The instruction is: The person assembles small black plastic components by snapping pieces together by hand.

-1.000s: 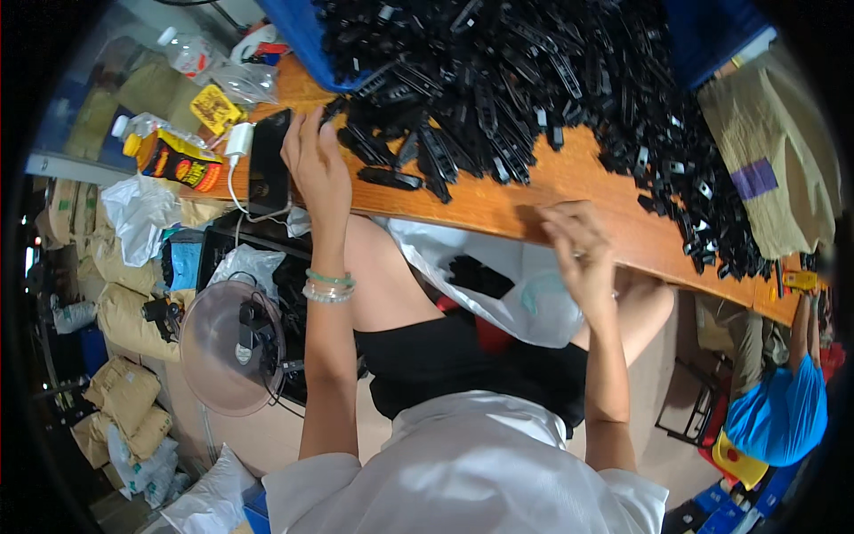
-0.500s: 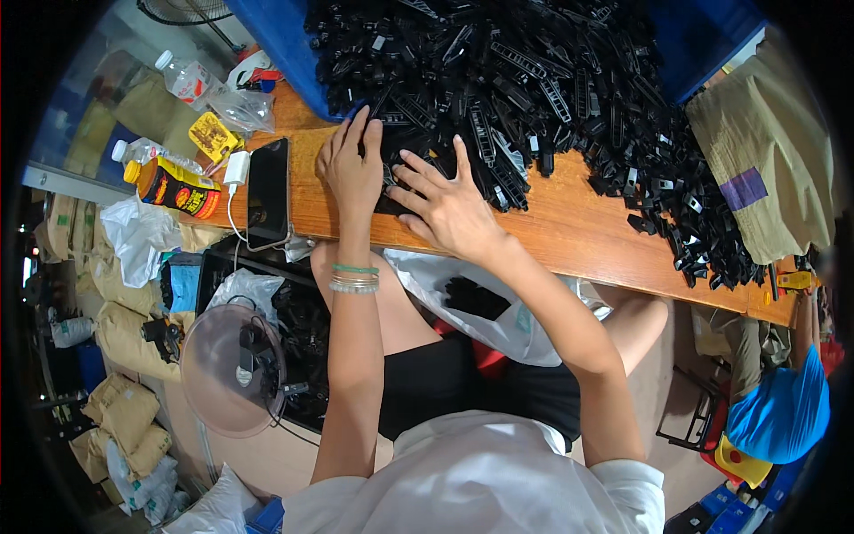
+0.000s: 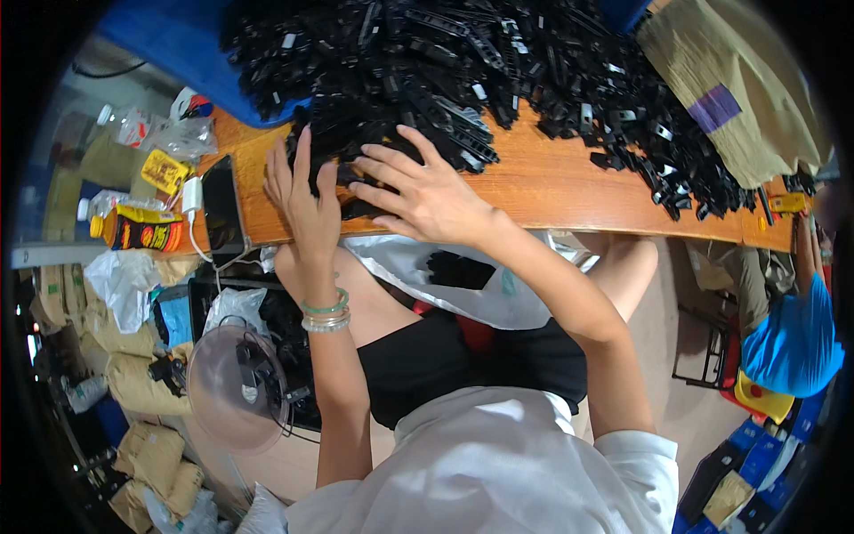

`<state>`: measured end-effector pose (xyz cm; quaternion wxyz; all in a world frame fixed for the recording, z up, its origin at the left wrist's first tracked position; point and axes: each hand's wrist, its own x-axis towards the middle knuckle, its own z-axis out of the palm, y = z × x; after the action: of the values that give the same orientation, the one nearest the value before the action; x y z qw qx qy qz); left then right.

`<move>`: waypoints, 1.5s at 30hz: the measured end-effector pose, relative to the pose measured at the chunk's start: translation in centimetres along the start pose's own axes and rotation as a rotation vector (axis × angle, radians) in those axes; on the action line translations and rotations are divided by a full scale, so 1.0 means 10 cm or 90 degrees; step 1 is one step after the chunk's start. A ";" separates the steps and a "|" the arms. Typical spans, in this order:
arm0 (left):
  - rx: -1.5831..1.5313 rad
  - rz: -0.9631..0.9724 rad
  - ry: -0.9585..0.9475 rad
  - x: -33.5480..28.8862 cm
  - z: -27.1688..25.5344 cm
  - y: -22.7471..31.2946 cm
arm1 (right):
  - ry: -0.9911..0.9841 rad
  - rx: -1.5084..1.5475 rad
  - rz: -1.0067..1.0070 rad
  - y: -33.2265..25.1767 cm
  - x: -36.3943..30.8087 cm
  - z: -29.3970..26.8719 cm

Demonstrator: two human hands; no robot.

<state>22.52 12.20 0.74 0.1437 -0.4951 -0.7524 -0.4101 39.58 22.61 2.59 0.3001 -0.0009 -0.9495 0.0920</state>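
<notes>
"Small black plastic parts, many long and narrow [image 3: 436, 111], in one big heap on the brown wooden table [image 3: 543, 182], mostly at its far side. Any change from one second ago?"

"Yes. Brought the right hand [image 3: 436, 200] leftward across the bare wood, and took the left hand [image 3: 307, 205] from beside the flat black phone [image 3: 222, 206]. Probably meaning both hands at work on one patch, at the heap's near left edge, and not in two separate places."

"Holding something?"

"Keeping fingers of both hands well spread, left thumb apart, with nothing clearly gripped. Cannot tell about parts under the right palm, because hidden."

"And around?"

"See just beside the phone a white charger block [image 3: 192, 198], then further left a dark bottle with yellow cap [image 3: 142, 231]. Beside the heap at right, a crumpled brown sack [image 3: 738, 107]. Below the table edge, over the lap, a white plastic bag [image 3: 516, 307] with dark contents. At far right, a person in blue shirt [image 3: 792, 343]."
</notes>
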 end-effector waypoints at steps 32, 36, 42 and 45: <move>-0.278 0.500 -0.279 -0.07 2.28 3.38 | 0.576 -0.449 0.742 1.46 -2.62 -1.99; -0.284 0.513 -0.263 -0.07 2.34 3.41 | 0.495 -0.472 0.869 1.63 -2.68 -2.01; -0.256 0.517 -0.280 0.09 2.40 3.36 | 0.408 -0.435 0.862 1.62 -2.61 -1.93; -0.232 0.535 -0.286 0.09 2.41 3.32 | 0.415 -0.393 0.825 1.62 -2.63 -1.93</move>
<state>55.29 36.83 2.04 0.0421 -0.8478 -0.4170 -0.3248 71.31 40.39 0.25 0.4361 -0.6644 -0.6064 -0.0238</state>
